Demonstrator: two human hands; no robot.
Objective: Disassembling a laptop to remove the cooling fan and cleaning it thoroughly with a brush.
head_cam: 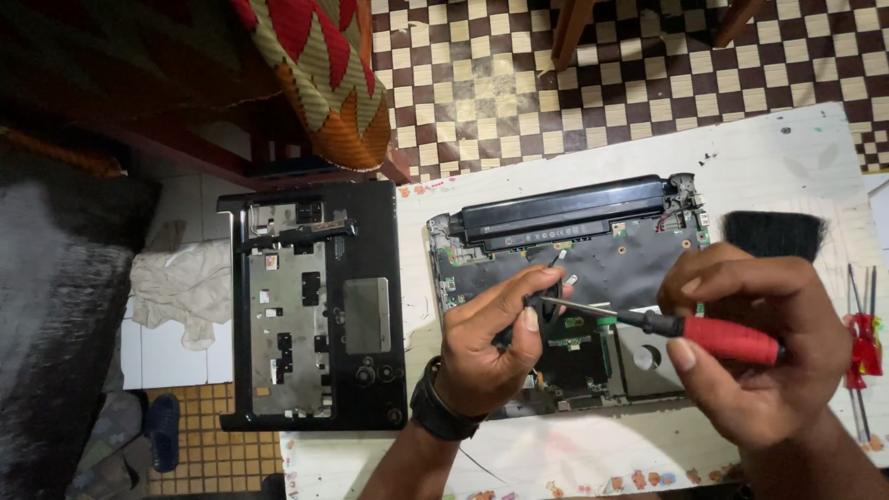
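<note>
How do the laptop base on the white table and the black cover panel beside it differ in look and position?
The laptop base lies on the white table, under both hands; the cover panel lies to its left, untouched, hanging partly over the table edge. The base shows a dark circuit board and a long black battery; the panel shows grey metal plates in a black frame. Both lie flat, inner side up.

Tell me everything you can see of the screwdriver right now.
The screwdriver has a red handle with a black collar and a thin, shiny metal shaft. It lies nearly level, tip pointing left and slightly up, over the opened laptop on the white table. The right hand grips the handle; the left hand pinches near the tip, which hides exactly what the tip meets. It looks intact.
</note>
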